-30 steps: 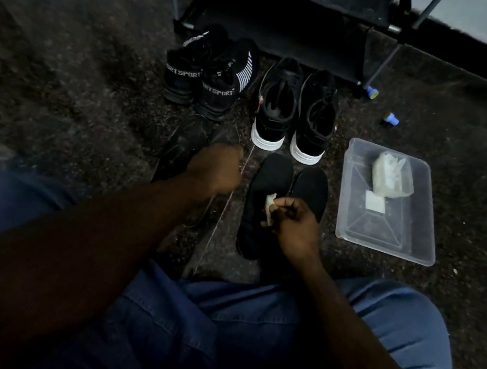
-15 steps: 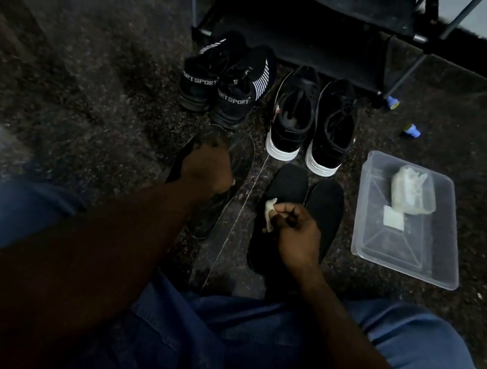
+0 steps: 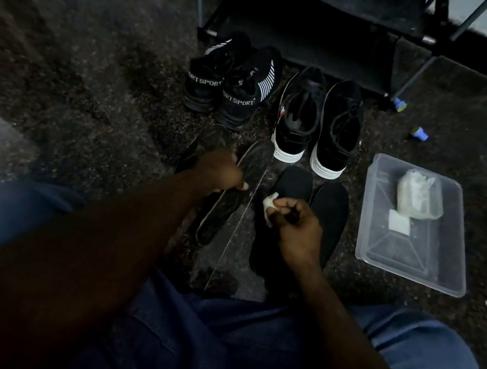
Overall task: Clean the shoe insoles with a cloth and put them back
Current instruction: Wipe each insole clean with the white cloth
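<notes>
Since 0.5 s ago our left grip [image 3: 222,171] has curled round the grey insole [image 3: 218,215], long axis pointing away from us, just left of the right grip [image 3: 296,227], which pinches the cloth [image 3: 268,204] & sits nearest for wiping.

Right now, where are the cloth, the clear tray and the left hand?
cloth [image 3: 268,203]: head view, white bunched end.
tray [image 3: 399,255]: head view, bare floor.
left hand [image 3: 222,170]: head view, its back.
</notes>
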`<state>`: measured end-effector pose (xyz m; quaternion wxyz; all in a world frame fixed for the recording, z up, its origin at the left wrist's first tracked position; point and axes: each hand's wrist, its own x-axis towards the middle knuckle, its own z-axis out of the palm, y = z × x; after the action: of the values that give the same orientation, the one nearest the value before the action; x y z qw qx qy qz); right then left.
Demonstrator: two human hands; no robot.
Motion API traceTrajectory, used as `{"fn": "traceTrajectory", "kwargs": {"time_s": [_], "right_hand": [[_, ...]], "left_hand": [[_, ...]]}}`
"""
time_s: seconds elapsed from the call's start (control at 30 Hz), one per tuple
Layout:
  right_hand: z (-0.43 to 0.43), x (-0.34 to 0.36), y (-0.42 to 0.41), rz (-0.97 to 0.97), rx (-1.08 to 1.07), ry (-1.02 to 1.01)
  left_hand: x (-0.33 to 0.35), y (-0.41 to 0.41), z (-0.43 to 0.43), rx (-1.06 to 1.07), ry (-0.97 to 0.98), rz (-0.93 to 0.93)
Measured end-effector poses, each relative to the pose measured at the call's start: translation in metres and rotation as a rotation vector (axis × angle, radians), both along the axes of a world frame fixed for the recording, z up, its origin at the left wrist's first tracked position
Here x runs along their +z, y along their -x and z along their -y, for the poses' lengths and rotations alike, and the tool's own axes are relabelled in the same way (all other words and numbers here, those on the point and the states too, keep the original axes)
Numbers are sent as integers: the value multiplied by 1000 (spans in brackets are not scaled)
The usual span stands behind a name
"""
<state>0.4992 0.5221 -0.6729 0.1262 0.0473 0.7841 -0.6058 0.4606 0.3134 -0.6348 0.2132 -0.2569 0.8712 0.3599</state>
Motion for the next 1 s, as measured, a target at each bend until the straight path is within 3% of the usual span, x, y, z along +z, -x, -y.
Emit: {"fn": "traceTrajectory", "kwargs": {"time_s": [0.1,0.27,0.73,0.9,1.0], "right_hand": [[-1,4,2,-6,-48,51],[-3,16,11,49,-179,215],[-8,40,20,152,-233,448],[-3,50,21,104,-155,466],[2,57,19,80,-117,452]], "left_hand": [[0,-1,-3,106,-265,46],[9,-11,-13,123,-511,58],[33,-22,-42,-34,-774,-93],[53,-7,-49,205,-1225,-214],[66,3,-46,243,-1332,-211]]}}
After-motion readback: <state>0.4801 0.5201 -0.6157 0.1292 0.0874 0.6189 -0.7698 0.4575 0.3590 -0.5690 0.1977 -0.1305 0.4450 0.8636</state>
